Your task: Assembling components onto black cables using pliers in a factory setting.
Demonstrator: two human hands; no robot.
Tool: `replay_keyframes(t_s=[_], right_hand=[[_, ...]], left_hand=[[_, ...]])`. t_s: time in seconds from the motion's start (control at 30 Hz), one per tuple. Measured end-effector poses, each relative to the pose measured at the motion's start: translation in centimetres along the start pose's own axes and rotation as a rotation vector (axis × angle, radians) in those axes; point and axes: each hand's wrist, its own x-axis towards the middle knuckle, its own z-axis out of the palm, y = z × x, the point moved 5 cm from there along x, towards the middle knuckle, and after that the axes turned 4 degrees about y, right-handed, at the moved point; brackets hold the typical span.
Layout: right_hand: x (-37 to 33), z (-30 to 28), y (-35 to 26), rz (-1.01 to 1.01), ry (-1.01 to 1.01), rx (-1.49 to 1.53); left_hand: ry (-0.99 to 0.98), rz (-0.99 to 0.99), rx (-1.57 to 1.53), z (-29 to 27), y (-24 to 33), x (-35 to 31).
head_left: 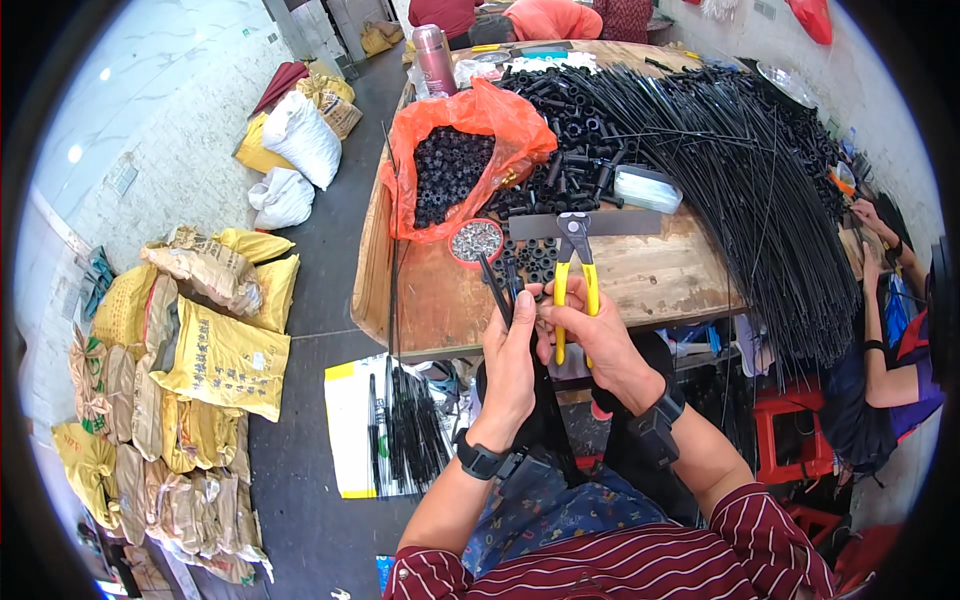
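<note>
Around the yellow handles of a pair of end-cutting pliers [574, 238] my right hand [608, 345] is closed, jaws pointing away from me over the table. Close beside it, my left hand [510, 375] is closed on a slim black rod-like piece [494, 286]; its lower part is hidden by the fingers. The fingertips of both hands nearly meet. Just beyond them lie several small black rings [538, 258] and a red-rimmed round dish [476, 242] of small metal bits. A flat dark metal strip [640, 223] lies behind the plier jaws.
A red plastic bag [520, 125] holds small black parts on the wooden table [660, 275]. A large heap of thin black rods [740, 190] covers the right side, by a clear box [648, 188]. Sacks [225, 355] stand left; another person's arm [880, 330] is at right.
</note>
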Motion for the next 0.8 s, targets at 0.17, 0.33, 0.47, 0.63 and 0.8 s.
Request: replay_keyframes(t_s=[0.17, 0.33, 0.47, 0.63, 0.8], right_hand=[[-0.4, 0.6, -0.6, 0.005, -0.025, 0.029], [-0.1, 0.5, -0.3, -0.010, -0.082, -0.032], [-0.4, 0.6, -1.0, -0.014, -0.089, -0.041], [-0.2, 0.7, -0.8, -0.081, -0.084, -0.076], [0.1, 0.6, -0.6, -0.083, -0.081, -0.101]], left_hand=[[-0.013, 0.001, 0.004, -0.2, -0.1, 0.0], [-0.015, -0.006, 0.009, -0.4, -0.2, 0.1], [-0.051, -0.013, 0.004, 0.0, 0.2, 0.1], [-0.054, -0.048, -0.022, -0.4, -0.1, 0.4], [-0.073, -0.082, -0.072, -0.8, -0.6, 0.9]])
